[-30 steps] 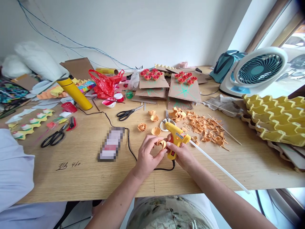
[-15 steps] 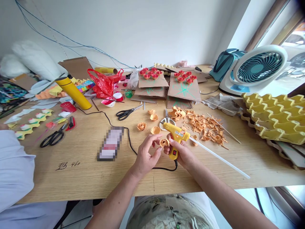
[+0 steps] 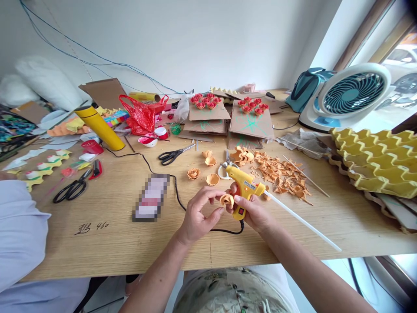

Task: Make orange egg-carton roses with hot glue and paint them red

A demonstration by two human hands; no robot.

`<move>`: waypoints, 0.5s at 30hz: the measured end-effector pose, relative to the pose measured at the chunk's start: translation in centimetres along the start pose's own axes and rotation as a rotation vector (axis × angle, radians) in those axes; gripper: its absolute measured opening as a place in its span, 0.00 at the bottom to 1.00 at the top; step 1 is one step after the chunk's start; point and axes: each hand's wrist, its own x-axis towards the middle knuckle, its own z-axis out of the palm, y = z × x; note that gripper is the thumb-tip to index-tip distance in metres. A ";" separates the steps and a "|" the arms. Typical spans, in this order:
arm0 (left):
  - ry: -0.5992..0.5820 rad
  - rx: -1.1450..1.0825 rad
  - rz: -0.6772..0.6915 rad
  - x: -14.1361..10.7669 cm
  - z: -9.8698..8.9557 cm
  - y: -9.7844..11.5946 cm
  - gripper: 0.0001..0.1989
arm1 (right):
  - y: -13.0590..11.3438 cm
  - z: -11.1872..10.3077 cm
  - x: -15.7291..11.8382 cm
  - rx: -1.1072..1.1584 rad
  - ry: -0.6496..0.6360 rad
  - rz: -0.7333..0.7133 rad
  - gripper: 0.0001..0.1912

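My right hand (image 3: 256, 213) is wrapped round the handle of a yellow glue gun (image 3: 245, 184), with a white glue stick (image 3: 302, 219) jutting from its back. Its thumb also touches a small orange rose (image 3: 227, 200), which looks made of egg-carton pulp. My left hand (image 3: 200, 213) curls about the rose from the other side, fingertips and thumb at its edge; the fingers behind it are partly hidden. Just beyond lie another orange rose (image 3: 193, 173), an orange petal cup (image 3: 212, 179) and white-handled scissors (image 3: 224, 169), partly covered by the gun.
Orange scraps (image 3: 283, 174) spread at right, near yellow egg trays (image 3: 378, 161) and a fan (image 3: 345, 95). Red roses stand on cardboard (image 3: 252, 124) at the back. Black scissors (image 3: 174, 155), a blurred phone (image 3: 150, 198) and the gun's cord (image 3: 177, 191) lie leftward. A person's sleeve (image 3: 22, 234) is at far left.
The glue gun and the rose have shifted slightly right and down with my right hand. My left hand has followed, and its fingers sit a little differently round the rose.
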 end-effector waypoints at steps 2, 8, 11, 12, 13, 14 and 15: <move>0.003 0.020 0.007 0.0 0.1 0.1 0.15 | 0.1 0.0 0.0 -0.021 0.012 -0.026 0.23; 0.081 0.153 0.027 0.0 0.4 0.4 0.16 | 0.8 -0.2 0.4 -0.163 0.035 -0.165 0.18; 0.095 0.236 0.033 0.0 0.6 0.5 0.13 | 0.9 -0.1 0.5 -0.187 0.037 -0.172 0.18; 0.094 0.255 0.034 0.1 0.6 0.5 0.13 | 0.9 0.0 0.5 -0.185 0.039 -0.172 0.19; 0.093 0.269 0.034 0.1 0.6 0.5 0.12 | 0.9 0.0 0.5 -0.181 0.042 -0.170 0.19; 0.093 0.278 0.034 0.1 0.6 0.5 0.12 | 0.8 0.1 0.5 -0.176 0.046 -0.170 0.19; 0.095 0.284 0.035 0.2 0.6 0.6 0.12 | 0.8 0.2 0.5 -0.174 0.048 -0.171 0.18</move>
